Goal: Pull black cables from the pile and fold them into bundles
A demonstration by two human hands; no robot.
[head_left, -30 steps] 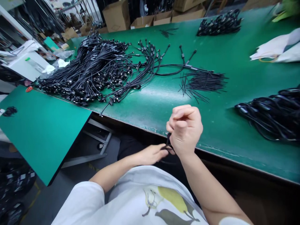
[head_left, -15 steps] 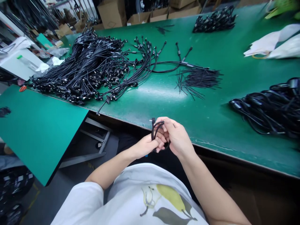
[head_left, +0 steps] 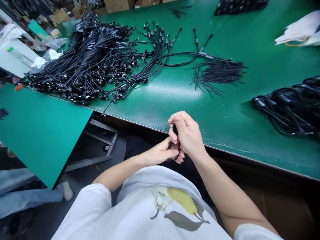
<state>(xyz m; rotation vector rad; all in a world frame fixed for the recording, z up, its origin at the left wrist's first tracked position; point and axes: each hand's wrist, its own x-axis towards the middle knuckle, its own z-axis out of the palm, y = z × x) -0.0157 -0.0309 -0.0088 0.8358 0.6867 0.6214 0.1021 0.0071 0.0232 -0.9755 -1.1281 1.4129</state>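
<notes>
Before the green worktop (head_left: 220,123), right of the cable pile (head_left: 87,60) and nearer than the black strips (head_left: 222,72), gripping between left hand (head_left: 162,153) and right hand (head_left: 188,135), close together by the near edge, a black cable (head_left: 175,129), mostly hidden.

A broad stretch of the green counter (head_left: 225,116) is left open just beyond the right hand (head_left: 188,133), before the loose black strands (head_left: 222,71) are met. Sideways passage is blocked on the left by the cable heap (head_left: 87,60) and on the right by the coiled cables (head_left: 295,105). Between strands and coils, a lane toward the back can be followed; straight ahead, the forked cable (head_left: 208,56) is also crossed.
</notes>
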